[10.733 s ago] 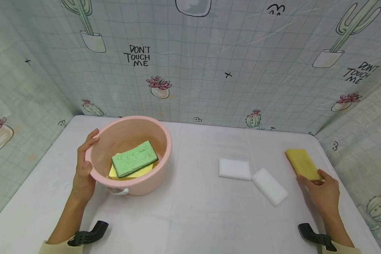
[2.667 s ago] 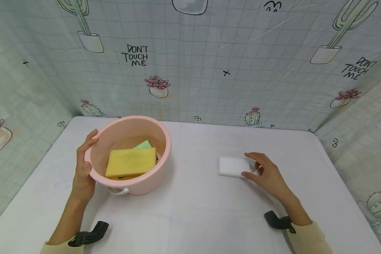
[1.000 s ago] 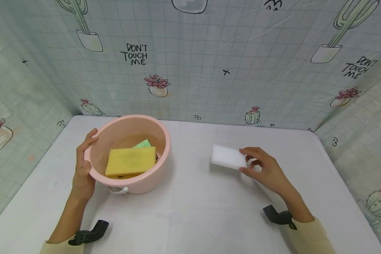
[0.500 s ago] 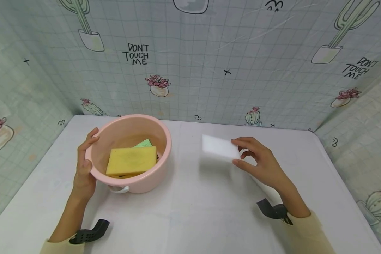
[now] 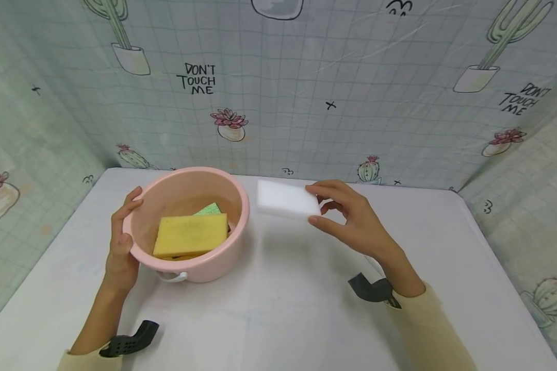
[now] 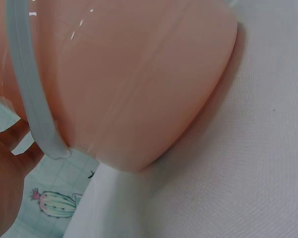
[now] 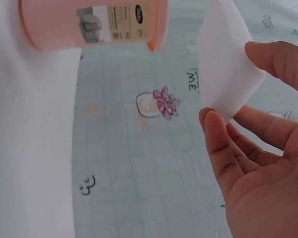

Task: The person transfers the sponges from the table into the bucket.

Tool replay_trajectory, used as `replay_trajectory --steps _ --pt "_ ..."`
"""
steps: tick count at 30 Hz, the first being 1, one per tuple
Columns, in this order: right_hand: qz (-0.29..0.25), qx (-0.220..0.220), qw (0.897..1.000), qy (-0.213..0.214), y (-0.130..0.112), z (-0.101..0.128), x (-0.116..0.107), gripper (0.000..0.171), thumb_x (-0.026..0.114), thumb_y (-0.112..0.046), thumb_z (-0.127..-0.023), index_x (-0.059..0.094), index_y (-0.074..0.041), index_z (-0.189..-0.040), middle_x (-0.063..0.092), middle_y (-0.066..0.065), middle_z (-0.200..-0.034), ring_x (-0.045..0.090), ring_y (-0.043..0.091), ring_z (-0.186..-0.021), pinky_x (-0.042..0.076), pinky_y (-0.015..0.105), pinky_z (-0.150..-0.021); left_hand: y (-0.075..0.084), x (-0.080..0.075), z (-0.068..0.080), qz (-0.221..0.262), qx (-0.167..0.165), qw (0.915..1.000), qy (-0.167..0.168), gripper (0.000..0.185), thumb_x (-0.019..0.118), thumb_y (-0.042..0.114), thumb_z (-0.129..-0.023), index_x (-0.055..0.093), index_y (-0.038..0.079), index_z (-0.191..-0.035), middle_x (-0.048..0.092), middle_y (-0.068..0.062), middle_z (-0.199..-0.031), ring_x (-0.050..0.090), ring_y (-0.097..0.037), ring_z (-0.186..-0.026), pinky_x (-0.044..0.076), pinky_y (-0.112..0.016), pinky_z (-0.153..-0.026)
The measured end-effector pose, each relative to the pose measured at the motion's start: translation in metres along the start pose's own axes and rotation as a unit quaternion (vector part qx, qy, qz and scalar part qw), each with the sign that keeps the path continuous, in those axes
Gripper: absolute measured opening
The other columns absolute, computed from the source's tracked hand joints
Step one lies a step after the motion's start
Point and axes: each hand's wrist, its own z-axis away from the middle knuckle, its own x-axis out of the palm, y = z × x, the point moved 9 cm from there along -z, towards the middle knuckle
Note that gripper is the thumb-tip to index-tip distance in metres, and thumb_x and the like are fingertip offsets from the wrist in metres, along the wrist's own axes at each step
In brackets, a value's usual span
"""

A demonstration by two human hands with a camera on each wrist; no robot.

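My left hand point(image 5: 123, 247) grips the rim of a pink bucket point(image 5: 218, 265) on the left of the table, its thumb and fingers at the near-left side. Inside the bucket, a yellow sponge point(image 5: 191, 234) lies over a green sponge point(image 5: 209, 209), which it mostly covers. My right hand point(image 5: 353, 214) pinches a white sponge point(image 5: 285, 199) by its right end, in the air just right of the bucket. In the right wrist view the white sponge point(image 7: 226, 64) is between thumb and fingertips. A second white sponge point(image 5: 374, 264) is mostly hidden beneath the right forearm.
The table point(image 5: 278, 319) has a white cover. A patterned curtain point(image 5: 288, 93) stands close behind it and along both sides. A white handle point(image 6: 27, 74) hangs down the bucket's near side.
The yellow sponge once at the table's right now lies in the bucket. My right hand has since lifted a white sponge and carried it left towards the bucket. The left hand stayed put.
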Motion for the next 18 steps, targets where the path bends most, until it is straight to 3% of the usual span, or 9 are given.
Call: replay_trajectory --steps 18 --pt "0.014 -0.02 0.999 -0.03 -0.021 -0.048 0.037 0.043 0.075 -0.016 -0.083 0.063 -0.009 -0.124 0.057 0.001 -0.122 0.057 0.014 -0.097 0.052 0.031 -0.082 -0.002 -0.001 0.001 -0.009 -0.011 0.9998 0.012 0.052 0.048 0.026 -0.092 0.038 0.011 -0.141 0.011 -0.007 -0.157 0.016 -0.027 -0.139 0.036 -0.021 -0.103"
